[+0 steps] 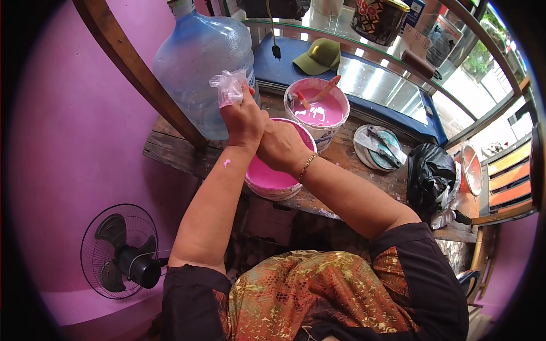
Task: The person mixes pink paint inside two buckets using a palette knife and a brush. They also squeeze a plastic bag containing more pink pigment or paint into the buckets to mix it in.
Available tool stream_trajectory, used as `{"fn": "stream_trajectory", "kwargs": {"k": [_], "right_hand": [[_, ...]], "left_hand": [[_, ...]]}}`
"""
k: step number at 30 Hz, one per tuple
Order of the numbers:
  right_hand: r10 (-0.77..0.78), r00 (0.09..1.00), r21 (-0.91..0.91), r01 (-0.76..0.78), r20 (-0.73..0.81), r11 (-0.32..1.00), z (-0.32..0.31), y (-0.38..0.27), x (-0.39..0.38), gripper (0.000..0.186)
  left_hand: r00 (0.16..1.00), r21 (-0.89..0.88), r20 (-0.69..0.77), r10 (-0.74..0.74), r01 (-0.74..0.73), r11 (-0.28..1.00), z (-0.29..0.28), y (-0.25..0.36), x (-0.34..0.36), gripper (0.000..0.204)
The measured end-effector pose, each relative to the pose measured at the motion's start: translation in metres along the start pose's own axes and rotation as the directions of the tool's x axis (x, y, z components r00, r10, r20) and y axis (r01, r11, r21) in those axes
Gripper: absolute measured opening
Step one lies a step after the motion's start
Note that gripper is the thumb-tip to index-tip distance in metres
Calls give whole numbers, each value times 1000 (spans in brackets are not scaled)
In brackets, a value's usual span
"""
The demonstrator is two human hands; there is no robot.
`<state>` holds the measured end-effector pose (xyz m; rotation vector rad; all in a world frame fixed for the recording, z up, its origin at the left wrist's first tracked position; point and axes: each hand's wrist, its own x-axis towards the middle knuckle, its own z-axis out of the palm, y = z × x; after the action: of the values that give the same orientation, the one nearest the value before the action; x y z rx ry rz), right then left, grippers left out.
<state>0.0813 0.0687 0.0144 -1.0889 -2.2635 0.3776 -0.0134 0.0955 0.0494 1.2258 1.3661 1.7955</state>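
Note:
My left hand grips a crumpled clear plastic bag, whose bunched end sticks up above the fist. My right hand is closed just below and against my left hand; what its fingers hold is hidden. Both are over a bucket of bright pink paint. Behind them, a second bucket of lighter pink paint holds two or more tools with their handles sticking out. A small pink smear marks my left forearm.
A large blue water bottle stands left on the worn wooden bench. Right are a lid with tools and a black bag. A green cap lies behind, near glass shelving. A fan is at lower left.

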Motion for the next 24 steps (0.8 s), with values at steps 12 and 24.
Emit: {"fn": "stream_trajectory", "kwargs": {"k": [12,24], "right_hand": [[119,989,214,-136,87,967,4,0,-7,32],[72,993,437,-105,92,893,-11,0,4,21]], "left_hand": [[930,343,289,225,-321,883,-12,-10,-5,27],[952,41,117,282,-288,957,-5,-9,9,31]]}}
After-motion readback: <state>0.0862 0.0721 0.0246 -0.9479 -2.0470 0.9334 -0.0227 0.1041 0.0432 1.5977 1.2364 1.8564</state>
